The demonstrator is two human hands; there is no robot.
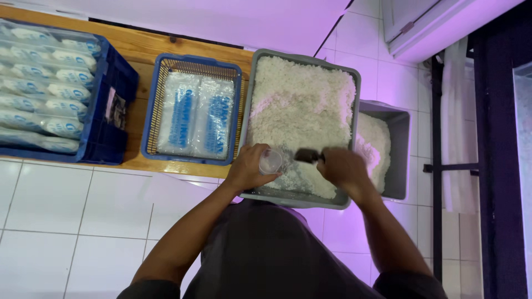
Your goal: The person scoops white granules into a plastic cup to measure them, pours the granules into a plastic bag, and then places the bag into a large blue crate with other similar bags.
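White grains (302, 105) below: left hand (247, 168) grips cup (271, 161), right hand (342, 168) scoop (306, 155).

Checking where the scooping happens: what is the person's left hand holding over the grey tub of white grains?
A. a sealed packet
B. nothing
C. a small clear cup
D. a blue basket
C: the left hand grips a small clear cup above the grey tub, beside the right hand's dark scoop.

2 blue crates (117, 139) of sealed bags (195, 113)
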